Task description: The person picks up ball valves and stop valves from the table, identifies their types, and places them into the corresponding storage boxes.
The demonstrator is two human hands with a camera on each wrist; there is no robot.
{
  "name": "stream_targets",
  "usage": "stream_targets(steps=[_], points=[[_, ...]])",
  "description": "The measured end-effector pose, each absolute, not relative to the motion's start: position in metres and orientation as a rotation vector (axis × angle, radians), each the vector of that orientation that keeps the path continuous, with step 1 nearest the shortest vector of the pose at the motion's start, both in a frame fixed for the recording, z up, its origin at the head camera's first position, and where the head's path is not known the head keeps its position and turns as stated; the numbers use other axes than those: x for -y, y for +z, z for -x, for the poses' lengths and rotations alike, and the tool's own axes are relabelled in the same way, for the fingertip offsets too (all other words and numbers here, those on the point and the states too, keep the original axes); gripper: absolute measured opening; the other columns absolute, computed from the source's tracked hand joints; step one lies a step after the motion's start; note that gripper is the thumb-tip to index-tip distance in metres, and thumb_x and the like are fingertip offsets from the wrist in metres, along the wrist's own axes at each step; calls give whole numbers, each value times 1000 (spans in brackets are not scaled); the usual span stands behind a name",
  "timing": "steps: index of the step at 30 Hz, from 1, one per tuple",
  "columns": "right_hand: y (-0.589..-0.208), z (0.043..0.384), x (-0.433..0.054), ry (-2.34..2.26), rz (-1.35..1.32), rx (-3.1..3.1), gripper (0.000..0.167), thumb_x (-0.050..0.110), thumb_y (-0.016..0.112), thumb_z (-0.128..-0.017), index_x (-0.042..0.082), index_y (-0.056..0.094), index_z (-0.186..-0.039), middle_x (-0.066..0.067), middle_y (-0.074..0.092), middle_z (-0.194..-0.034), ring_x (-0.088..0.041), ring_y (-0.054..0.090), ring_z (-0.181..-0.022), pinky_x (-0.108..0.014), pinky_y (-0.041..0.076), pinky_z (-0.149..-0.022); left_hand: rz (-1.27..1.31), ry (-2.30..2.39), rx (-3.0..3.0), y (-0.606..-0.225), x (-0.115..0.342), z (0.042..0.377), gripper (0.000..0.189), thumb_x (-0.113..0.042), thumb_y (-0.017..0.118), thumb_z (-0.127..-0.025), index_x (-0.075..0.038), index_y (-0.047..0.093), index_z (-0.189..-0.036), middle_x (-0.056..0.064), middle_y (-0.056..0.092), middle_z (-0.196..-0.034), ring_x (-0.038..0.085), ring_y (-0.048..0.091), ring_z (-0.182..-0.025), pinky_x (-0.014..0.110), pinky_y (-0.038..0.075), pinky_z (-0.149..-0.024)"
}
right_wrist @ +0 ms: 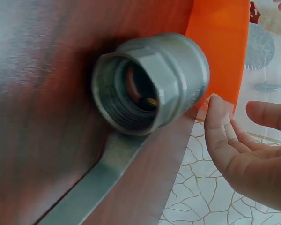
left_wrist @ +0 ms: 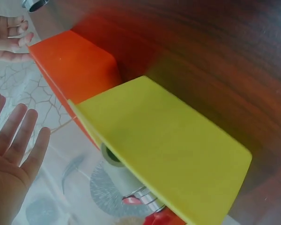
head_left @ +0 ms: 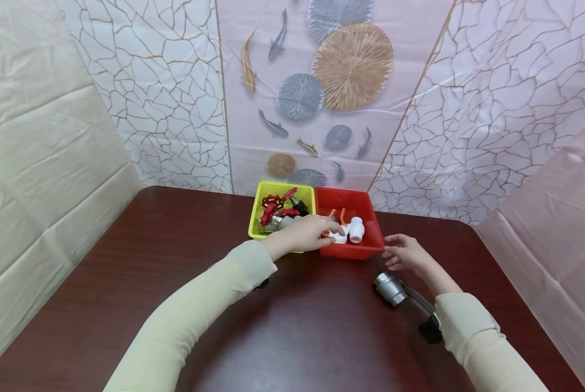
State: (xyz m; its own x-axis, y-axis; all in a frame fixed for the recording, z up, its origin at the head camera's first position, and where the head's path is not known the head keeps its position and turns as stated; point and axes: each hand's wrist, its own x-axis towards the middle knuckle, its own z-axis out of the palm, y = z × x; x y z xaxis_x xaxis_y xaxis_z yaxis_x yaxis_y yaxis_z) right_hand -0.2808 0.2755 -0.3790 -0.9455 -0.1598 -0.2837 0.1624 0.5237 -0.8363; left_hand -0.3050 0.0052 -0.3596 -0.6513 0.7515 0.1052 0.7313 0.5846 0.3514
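Note:
In the head view my left hand [head_left: 308, 233] is over the red bin [head_left: 353, 251], its fingers near white plastic valves [head_left: 356, 230] with orange handles [head_left: 343, 215]. The left wrist view has that hand [left_wrist: 11, 161] with spread fingers and nothing gripped; whether it touches a valve is hidden. At the red bin's front right corner is my right hand [head_left: 406, 256], fingers loosely bent and holding nothing. It is beside the corner; contact cannot be made out. A metal ball valve [head_left: 390, 289] lies on the table just below it, its threaded opening [right_wrist: 126, 93] large in the right wrist view.
A yellow bin [head_left: 251, 218] adjoins the red one on the left, holding valves with red handwheels [head_left: 270, 213] and a grey pipe fitting [left_wrist: 114, 157]. Both bins stand at the back of the dark wooden table [head_left: 292, 326]. Patterned cloth [head_left: 174, 81] hangs behind.

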Motion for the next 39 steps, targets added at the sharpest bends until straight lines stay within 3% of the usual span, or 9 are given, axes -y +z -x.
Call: stream_targets(steps=[8, 14, 23, 28, 35, 39], points=[[-384, 265, -280, -1492, 11, -2455, 41, 3, 44, -96, -19, 30, -128, 6, 61, -73, -6, 62, -61, -26, 56, -60, -1272, 667, -2725, -367, 0, 301, 29, -20, 58, -93, -15, 63, -122, 2, 64, -122, 17, 60, -109, 30, 47, -96], [-388, 254, -281, -1499, 6, -2511, 36, 2, 45, -95, -19, 36, -123, 6, 60, -74, -7, 61, -60, -25, 55, -60, -1362, 622, -2777, -377, 6, 292, 27, -19, 59, -93, -14, 65, -118, 1, 67, -117, 14, 61, -108, 28, 47, -96], [-391, 244, -277, -1372, 117, -2726, 27, 1, 50, -93, -16, 49, -113, -1, 59, -78, -10, 57, -64, -26, 54, -57, -1421, 616, -2728, -388, 18, 272, 26, -20, 59, -93, -15, 65, -118, -2, 67, -116, 13, 60, -109, 28, 45, -99], [-395, 238, -276, -1175, 167, -2866, 23, 6, 55, -92, -7, 55, -110, -14, 60, -81, -15, 56, -65, -29, 53, -56, -1435, 605, -2727, -392, 27, 262, 26, -21, 58, -94, -16, 65, -118, -3, 66, -115, 12, 59, -108, 28, 46, -97], [-397, 235, -272, -924, 290, -3030, 20, 7, 64, -86, -1, 60, -103, -9, 60, -76, -16, 52, -67, -27, 42, -59, -1472, 616, -2733, -395, 42, 255, 25, -20, 60, -92, -15, 66, -116, -2, 67, -112, 11, 61, -105, 28, 48, -94], [-400, 234, -271, -835, 331, -3065, 21, 8, 67, -82, 0, 61, -101, -13, 60, -82, -21, 55, -74, -31, 43, -62, -1476, 616, -2753, -396, 48, 252, 25, -21, 60, -92, -15, 66, -115, -2, 67, -112, 12, 61, -106, 30, 47, -95]])
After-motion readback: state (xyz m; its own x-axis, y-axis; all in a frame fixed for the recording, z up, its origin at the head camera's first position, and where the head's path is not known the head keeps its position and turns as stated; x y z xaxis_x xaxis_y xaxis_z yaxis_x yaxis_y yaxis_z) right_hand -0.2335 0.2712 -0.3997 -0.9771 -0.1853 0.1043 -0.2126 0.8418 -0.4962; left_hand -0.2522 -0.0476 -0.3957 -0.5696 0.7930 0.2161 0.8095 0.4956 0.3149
